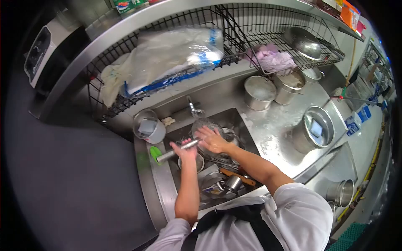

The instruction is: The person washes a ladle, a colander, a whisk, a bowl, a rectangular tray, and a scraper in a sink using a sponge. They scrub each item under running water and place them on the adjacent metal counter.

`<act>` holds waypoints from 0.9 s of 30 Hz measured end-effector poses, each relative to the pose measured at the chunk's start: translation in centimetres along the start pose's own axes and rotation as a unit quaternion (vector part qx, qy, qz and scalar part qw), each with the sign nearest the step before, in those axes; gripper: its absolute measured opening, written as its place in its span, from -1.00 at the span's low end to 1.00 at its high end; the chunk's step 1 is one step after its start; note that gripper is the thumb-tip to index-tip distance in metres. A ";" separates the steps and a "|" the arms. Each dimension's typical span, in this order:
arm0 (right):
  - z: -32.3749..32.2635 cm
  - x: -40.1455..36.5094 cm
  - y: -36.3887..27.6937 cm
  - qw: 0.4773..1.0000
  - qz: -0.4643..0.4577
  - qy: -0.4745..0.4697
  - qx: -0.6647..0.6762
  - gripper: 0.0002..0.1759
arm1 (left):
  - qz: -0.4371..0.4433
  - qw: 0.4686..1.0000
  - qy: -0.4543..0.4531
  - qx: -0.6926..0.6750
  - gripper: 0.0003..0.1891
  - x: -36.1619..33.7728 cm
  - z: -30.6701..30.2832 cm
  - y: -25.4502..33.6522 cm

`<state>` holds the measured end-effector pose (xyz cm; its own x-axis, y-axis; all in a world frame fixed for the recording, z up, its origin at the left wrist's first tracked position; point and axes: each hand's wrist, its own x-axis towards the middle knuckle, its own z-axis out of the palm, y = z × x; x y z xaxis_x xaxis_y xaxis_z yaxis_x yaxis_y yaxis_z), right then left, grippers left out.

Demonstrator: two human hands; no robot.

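My left hand (186,151), palm up over the sink, has its fingers round a shiny metal tube-shaped handle (167,156). The handle slants from lower left up toward my right hand (212,140). That hand lies flat at its far end, fingers spread, just below the faucet (194,108). I cannot tell what the handle belongs to. A round, wet, see-through shape (203,124) shows beyond my right fingers. Below my hands the sink (171,180) holds a round metal pot (197,164), a small steel cup (233,183), an orange-brown handled utensil (238,176) and other metalware.
A white tub (150,129) and a green scrubber-like item (155,154) sit at the sink's left rim. Steel pots (259,93) and a larger pot (314,129) stand on the right counter. Overhead, a wire rack (234,35) holds plastic bags (171,58) and a metal bowl (303,44).
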<state>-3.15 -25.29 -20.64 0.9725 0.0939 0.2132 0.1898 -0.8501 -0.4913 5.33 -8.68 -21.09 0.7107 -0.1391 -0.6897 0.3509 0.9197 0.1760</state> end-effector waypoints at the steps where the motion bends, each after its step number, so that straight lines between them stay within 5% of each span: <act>1: 0.0 1.6 -0.8 0.997 -0.049 -0.009 -0.062 -0.29 | 0.004 0.999 0.005 -0.031 -0.28 -0.9 -1.0 0.7; 2: 0.1 3.1 -1.6 0.988 -0.097 -0.015 -0.123 -0.28 | 0.005 0.998 -0.008 -0.062 -0.26 -1.9 -2.0 1.5; 5: -0.8 7.4 -1.7 0.997 0.025 -0.064 -0.029 -0.28 | 0.058 0.988 0.048 -0.135 -0.30 -4.2 -3.5 3.4; 7: -0.9 9.6 0.0 0.950 0.195 -0.105 0.222 -0.20 | 0.081 0.979 0.041 -0.181 -0.35 -6.4 -3.1 4.3; 9: 2.0 9.9 3.6 0.823 0.317 -0.105 0.460 -0.17 | 0.104 0.979 -0.014 -0.177 -0.39 -6.6 -3.7 5.2; 11: 0.6 8.3 2.2 0.638 0.453 -0.088 0.616 -0.13 | 0.118 0.980 -0.115 -0.115 -0.41 -4.5 -5.4 6.0; 13: -0.5 6.0 1.7 0.491 0.493 -0.083 0.714 -0.09 | 0.141 0.976 -0.164 -0.038 -0.48 -2.9 -5.7 7.1; 16: 4.9 2.2 9.1 0.356 0.423 -0.075 0.830 -0.08 | 0.103 0.981 -0.142 0.077 -0.49 -1.2 -4.6 7.8; 19: 3.7 -0.7 9.2 0.523 0.264 -0.027 0.810 -0.24 | 0.147 0.971 -0.041 0.185 -0.51 4.9 -3.1 7.2; 20: 2.7 -1.3 8.8 0.499 0.311 -0.021 0.808 -0.37 | 0.134 0.978 -0.059 0.150 -0.55 5.8 -2.5 6.8; 21: 2.8 -1.6 8.9 0.544 0.322 -0.030 0.774 -0.38 | 0.097 0.988 -0.027 0.119 -0.57 3.1 0.0 5.6; 23: 3.1 -1.8 9.6 0.629 0.342 -0.044 0.696 -0.38 | 0.101 0.976 -0.115 0.157 -0.53 5.2 1.4 4.6; 24: 3.0 -1.7 9.7 0.622 0.392 0.017 0.678 -0.46 | 0.104 0.974 -0.111 0.168 -0.52 5.3 2.8 3.7; 27: 7.7 -2.6 15.0 0.789 0.440 0.157 0.398 -0.47 | 0.094 0.969 -0.113 0.198 -0.49 5.0 6.4 0.7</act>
<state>-1.79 -34.35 -35.05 0.7170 -0.5908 -0.3699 -0.3945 0.0937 -0.9141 13.03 -11.10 -19.85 0.8844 -0.1009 -0.4557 0.3771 0.7296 0.5704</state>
